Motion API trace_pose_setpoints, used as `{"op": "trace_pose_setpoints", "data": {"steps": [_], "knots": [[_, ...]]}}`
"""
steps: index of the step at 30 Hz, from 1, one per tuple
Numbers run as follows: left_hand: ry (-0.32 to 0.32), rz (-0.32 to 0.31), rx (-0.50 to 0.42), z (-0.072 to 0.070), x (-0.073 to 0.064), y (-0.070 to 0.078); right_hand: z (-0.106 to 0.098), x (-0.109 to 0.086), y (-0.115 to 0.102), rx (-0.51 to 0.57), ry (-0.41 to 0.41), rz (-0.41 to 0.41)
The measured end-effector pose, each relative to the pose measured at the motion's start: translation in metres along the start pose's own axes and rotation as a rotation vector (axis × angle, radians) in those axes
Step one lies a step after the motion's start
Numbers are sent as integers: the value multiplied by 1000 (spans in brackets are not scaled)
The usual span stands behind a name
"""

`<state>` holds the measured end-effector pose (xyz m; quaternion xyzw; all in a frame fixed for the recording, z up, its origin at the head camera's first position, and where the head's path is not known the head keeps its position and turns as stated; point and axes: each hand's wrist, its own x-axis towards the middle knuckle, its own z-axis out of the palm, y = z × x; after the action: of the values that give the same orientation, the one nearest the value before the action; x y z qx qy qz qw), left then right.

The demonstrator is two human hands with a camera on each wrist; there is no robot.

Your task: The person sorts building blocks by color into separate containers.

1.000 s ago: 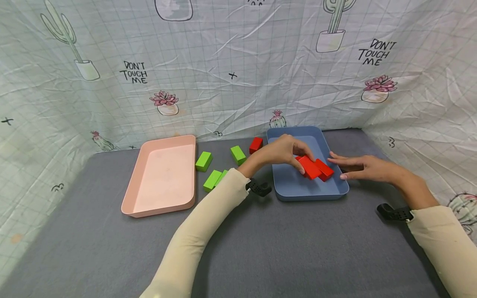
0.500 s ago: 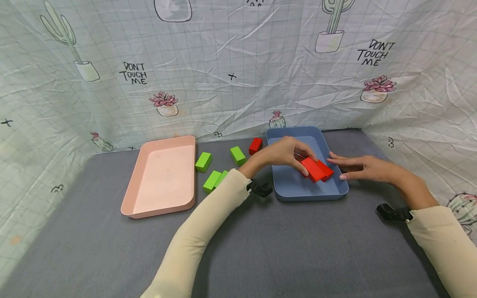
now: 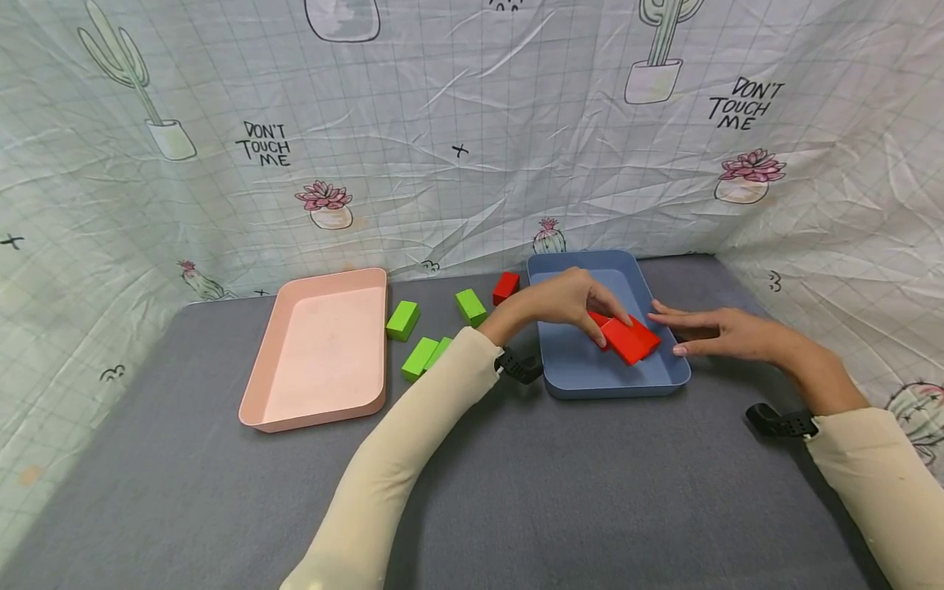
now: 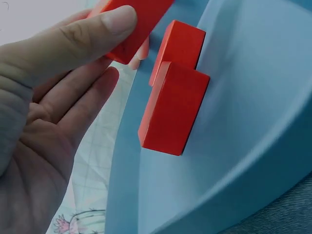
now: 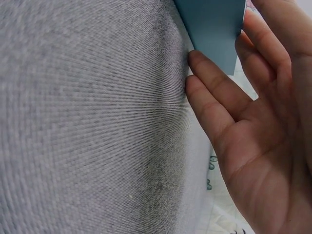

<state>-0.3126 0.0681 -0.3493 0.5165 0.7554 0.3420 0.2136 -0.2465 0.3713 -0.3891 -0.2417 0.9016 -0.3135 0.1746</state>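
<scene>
Black capitals (image 3: 267, 143) reading DON'T TOUCH ME, stacked in three lines on the left of the white gridded cloth (image 3: 406, 98), the same words (image 3: 747, 104) again on its right, small black cross marks (image 3: 460, 151) on the cloth

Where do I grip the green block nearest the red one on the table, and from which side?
Probably pinch the green block across its long sides toward the far end, coming straight down from above. It lies flat and slanted, its near end closer to the red block, so the far end offers more room.
</scene>
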Motion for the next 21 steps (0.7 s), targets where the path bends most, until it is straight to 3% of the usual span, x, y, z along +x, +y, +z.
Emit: {"op": "trace_pose_setpoints", "data": {"steps": [5,12,21], "knots": [[-51,-21,76,-3,7,2,0,0,1,-1,0,-5],[-122,-20,7,-4,13,0,1,0,2,-10,4,-1],[-212,19,9,-1,21,-2,1,-1,1,-11,3,-2]]}}
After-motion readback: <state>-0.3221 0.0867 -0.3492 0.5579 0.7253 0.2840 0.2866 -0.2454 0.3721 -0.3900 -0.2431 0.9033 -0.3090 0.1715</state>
